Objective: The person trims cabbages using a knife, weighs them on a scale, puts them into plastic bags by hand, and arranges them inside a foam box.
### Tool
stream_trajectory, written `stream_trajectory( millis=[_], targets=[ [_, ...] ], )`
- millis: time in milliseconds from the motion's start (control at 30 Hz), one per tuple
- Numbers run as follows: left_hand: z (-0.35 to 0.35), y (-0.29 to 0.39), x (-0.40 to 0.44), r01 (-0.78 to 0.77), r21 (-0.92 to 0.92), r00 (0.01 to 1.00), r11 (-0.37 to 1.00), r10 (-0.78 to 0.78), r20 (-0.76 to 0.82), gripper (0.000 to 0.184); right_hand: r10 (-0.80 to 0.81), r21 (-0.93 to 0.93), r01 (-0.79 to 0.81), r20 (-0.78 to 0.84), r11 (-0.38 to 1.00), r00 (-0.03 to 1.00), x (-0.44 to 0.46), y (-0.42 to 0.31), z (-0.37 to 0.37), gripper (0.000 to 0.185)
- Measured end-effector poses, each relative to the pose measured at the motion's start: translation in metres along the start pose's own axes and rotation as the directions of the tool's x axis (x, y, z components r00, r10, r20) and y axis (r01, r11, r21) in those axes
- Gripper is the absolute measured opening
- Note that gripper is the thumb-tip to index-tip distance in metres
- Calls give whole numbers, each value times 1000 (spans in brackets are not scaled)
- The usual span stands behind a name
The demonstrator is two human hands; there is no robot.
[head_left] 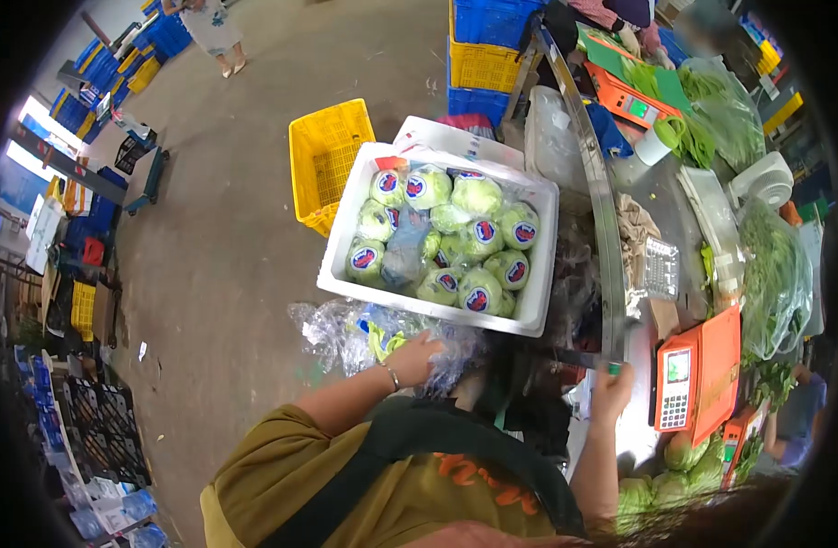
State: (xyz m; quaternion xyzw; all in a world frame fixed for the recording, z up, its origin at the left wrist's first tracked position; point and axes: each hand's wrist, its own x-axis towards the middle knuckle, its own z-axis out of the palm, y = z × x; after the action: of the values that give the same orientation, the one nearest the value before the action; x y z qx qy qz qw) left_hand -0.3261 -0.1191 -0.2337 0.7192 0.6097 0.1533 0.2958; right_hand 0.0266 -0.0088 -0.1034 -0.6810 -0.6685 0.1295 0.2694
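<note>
A yellow crate (309, 169) sits on the floor (227, 283), and nearer the person is crumpled clear plastic (341, 338) with yellow-green showing through. The left hand (414, 359) touches that plastic, its fingers bent; whether they grip it I cannot tell. Just beyond is a white foam box (401, 302) of wrapped lettuces (482, 236) with round labels. Farther right, the right hand (611, 393) has its fingers closed around a green-ended thing (614, 369), near an orange scale (719, 365) on the tabletop (636, 178).
</note>
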Motion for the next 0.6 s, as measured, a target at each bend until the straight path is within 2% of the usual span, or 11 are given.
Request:
stream_trajectory(
  millis=[67, 100, 167, 200, 267, 300, 333, 400, 467, 533, 600],
  targets=[
    [-6, -23, 11, 148, -21, 976, 989, -143, 162, 42, 86, 261, -45, -145, 964, 986, 24, 67, 11, 19],
    [-12, -30, 21, 221, -22, 947, 975, -210, 243, 45, 215, 438, -163, -73, 884, 974, 31, 74, 12, 20],
    [-30, -47, 53, 172, 2, 961, 985, -169, 217, 49, 413, 707, -385, 144, 593, 899, 41, 84, 16, 22],
    [-45, -54, 72, 153, 15, 967, 988, -153, 204, 52, 430, 730, -388, 143, 562, 891, 41, 88, 19, 22],
    [-65, -72, 117, 132, 186, 979, 974, -158, 129, 58, 459, 777, -393, 152, 492, 876, 39, 93, 29, 23],
    [-77, -79, 145, 208, 214, 960, 954, -241, 142, 60, 472, 765, -404, 150, 502, 869, 39, 85, 30, 23],
    [-86, -88, 172, 208, 272, 965, 939, -243, 99, 60, 486, 753, -416, 147, 510, 862, 39, 78, 28, 23],
    [-97, -111, 223, 211, 382, 970, 900, -241, 31, 58, 516, 687, -427, 88, 588, 852, 35, 95, 35, 25],
    [-97, -141, 273, 230, 495, 968, 838, -248, -32, 55, 555, 582, -498, 93, 643, 826, 37, 62, 26, 28],
    [-98, -160, 318, 271, 548, 961, 791, -258, -102, 51, 506, 382, -453, -44, 805, 861, 24, 116, 40, 31],
    [-96, -175, 356, 326, 537, 942, 778, -316, -115, 44, 583, 455, -529, 26, 716, 812, 11, 129, 44, 28]
  ],
)
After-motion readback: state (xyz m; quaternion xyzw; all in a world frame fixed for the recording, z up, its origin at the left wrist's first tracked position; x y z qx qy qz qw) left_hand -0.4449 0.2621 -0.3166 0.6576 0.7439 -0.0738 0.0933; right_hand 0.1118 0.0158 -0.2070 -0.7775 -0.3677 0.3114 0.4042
